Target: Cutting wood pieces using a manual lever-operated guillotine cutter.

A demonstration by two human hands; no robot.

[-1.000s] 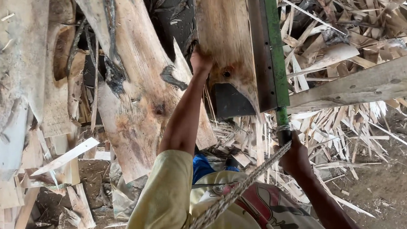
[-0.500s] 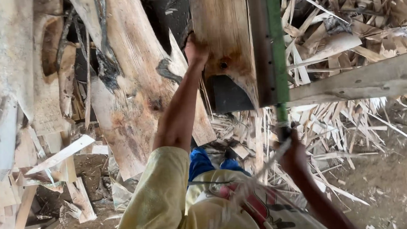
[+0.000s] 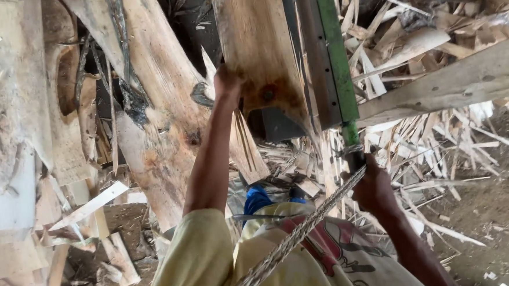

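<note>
The ground [image 3: 503, 234] is bare brown dirt, strewn with pale splinters and offcuts. A dense heap of wood slivers [image 3: 440, 145] lies in the upper right, and flat scraps of board [image 3: 89, 207] are scattered at the lower left. The place looks like a rough open woodworking yard; no walls show.

Two large timbers stand out. One is a rough split log [image 3: 160, 124] with dark bark patches running diagonally through the left middle. The other is a smoother plank [image 3: 261, 50] rising toward the top centre, with a dark knot near its lower end. Beside the plank, on its right, runs one green metal rail [image 3: 334, 57] backed by a dark strip. One weathered grey beam [image 3: 454, 83] crosses the right side at a slant.

Two hands are in view, both the person's own. The left hand [image 3: 226, 80] is raised on an outstretched arm and presses against the lower left edge of the plank, fingers curled onto the wood. The right hand [image 3: 373, 186] sits just below the lower end of the green rail, fingers closed around the rail's bottom end. One twisted rope [image 3: 294, 239] slants from that hand down across the person's yellow shirt [image 3: 197, 262].
</note>
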